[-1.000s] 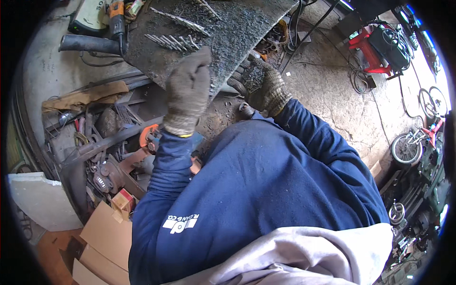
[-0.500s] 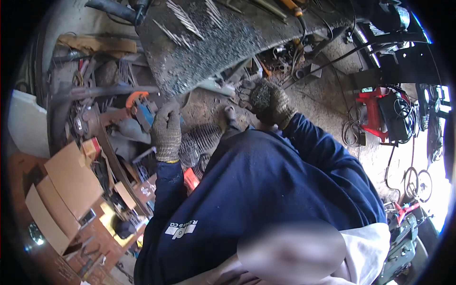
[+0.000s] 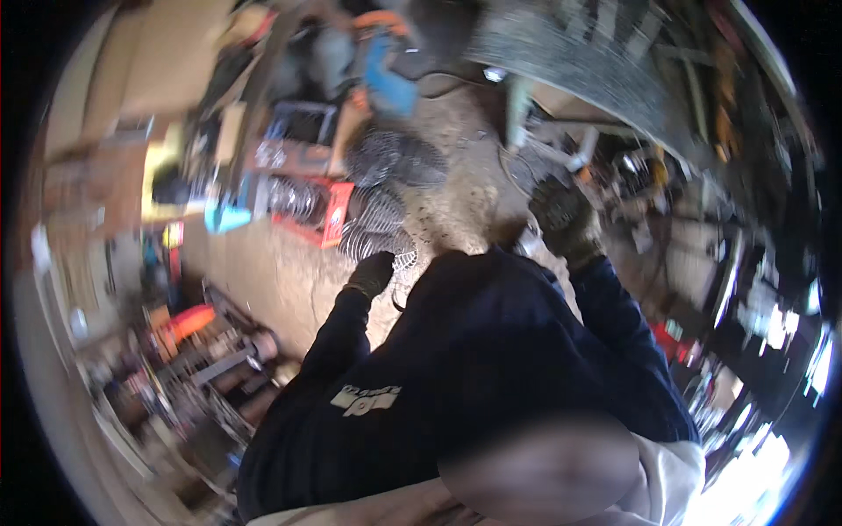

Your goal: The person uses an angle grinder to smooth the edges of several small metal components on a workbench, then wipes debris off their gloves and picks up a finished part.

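My right hand (image 3: 581,232), in a knit work glove, is closed on a dark, round wiry clump (image 3: 556,203) in front of my right side. Blur hides what exactly the clump is. My left hand (image 3: 370,273), also gloved, hangs low on the left, right beside a stack of curved wire grids (image 3: 377,210). A pale wire edge (image 3: 405,260) shows just past its fingers; contact cannot be made out. The left fingers are dark and smeared by motion. More wire grids (image 3: 408,162) lie on the ground farther off.
A grey worktable (image 3: 570,74) with several blurred metal strips (image 3: 605,19) stands far right. A red crate (image 3: 336,215) sits beside the grids. Beyond them is a blue and orange tool (image 3: 388,81). Machine parts (image 3: 232,359) fill the left side; a dirt floor (image 3: 456,219) lies between.
The view has swung left, so the worktable now appears farther right. My left hand has left the table's edge and lowered beside the wire grids. My right hand keeps the clump.
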